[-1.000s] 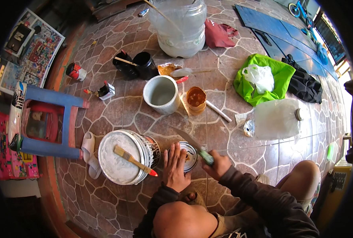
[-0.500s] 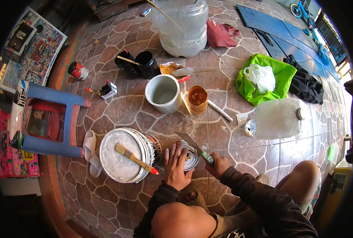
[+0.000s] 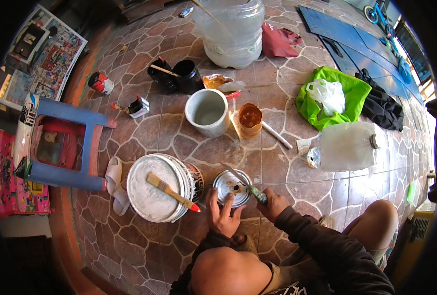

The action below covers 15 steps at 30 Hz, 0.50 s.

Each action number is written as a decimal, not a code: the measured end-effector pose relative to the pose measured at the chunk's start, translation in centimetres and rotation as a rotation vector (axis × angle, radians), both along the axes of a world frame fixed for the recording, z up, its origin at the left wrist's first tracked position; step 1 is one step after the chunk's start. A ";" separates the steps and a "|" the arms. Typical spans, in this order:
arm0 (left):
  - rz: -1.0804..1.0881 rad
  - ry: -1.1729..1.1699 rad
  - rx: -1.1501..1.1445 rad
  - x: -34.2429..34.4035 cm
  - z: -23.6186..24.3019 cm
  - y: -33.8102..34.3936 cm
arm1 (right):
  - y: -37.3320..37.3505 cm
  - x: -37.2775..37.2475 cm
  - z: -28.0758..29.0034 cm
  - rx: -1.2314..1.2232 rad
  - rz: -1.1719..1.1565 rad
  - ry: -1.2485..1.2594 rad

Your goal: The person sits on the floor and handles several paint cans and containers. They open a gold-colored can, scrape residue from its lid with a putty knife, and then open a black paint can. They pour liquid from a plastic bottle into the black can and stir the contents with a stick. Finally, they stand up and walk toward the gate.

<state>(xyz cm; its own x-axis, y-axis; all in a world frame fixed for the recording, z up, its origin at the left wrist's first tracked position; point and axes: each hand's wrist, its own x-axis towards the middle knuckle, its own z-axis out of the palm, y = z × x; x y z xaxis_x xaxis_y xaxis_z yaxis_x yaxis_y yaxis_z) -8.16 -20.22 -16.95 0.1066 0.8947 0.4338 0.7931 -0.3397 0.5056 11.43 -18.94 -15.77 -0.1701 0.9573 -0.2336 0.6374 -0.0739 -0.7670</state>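
Note:
A round metal can (image 3: 222, 185) with a silvery top and a small dark opening stands on the floor in front of me. My left hand (image 3: 225, 217) is at its near left edge, fingers apart and stretched against the rim. In my right hand (image 3: 275, 205), closed around the green handle, is a knife (image 3: 242, 180). Its blade lies across the can's top, pointing away to the left; whether the edge touches the metal I cannot tell. Left of the can, a paintbrush (image 3: 171, 191) with a red-tipped handle rests on the lid of a white bucket (image 3: 144, 206).
Beyond the can stand a grey cylinder pot (image 3: 207, 113), an orange-stained cup (image 3: 250, 120), black containers (image 3: 187, 77) and a big clear plastic jug (image 3: 231, 39). A clear container (image 3: 346, 147) lies right, near a green bag (image 3: 353, 93). A blue stool (image 3: 93, 147) stands left.
My left hand has drawn back from over the can to its near edge, uncovering the top. The knife blade has come down and left across the can. The view has shifted slightly.

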 end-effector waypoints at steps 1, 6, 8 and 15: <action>-0.018 -0.022 0.035 0.1 0.0 0.2 | 0.1 0.1 0.0 0.028 -0.026 -0.001; 0.053 -0.125 -0.079 0.8 -0.4 0.4 | -0.4 0.2 0.0 0.163 -0.063 0.147; 0.031 -0.222 -0.035 0.3 -0.9 0.5 | -0.6 -0.1 -0.4 0.008 -0.066 -0.021; -0.162 -0.572 -0.217 -1.2 -4.7 2.9 | -0.9 -0.2 0.2 0.066 -0.074 0.066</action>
<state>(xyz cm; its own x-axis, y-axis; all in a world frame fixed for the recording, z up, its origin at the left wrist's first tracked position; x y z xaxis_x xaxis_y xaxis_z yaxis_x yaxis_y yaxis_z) -9.38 -17.30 -21.63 0.0530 0.9607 0.2726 0.3239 -0.2748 0.9053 11.21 -19.86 -15.62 -0.1114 0.9808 -0.1602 0.5801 -0.0667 -0.8118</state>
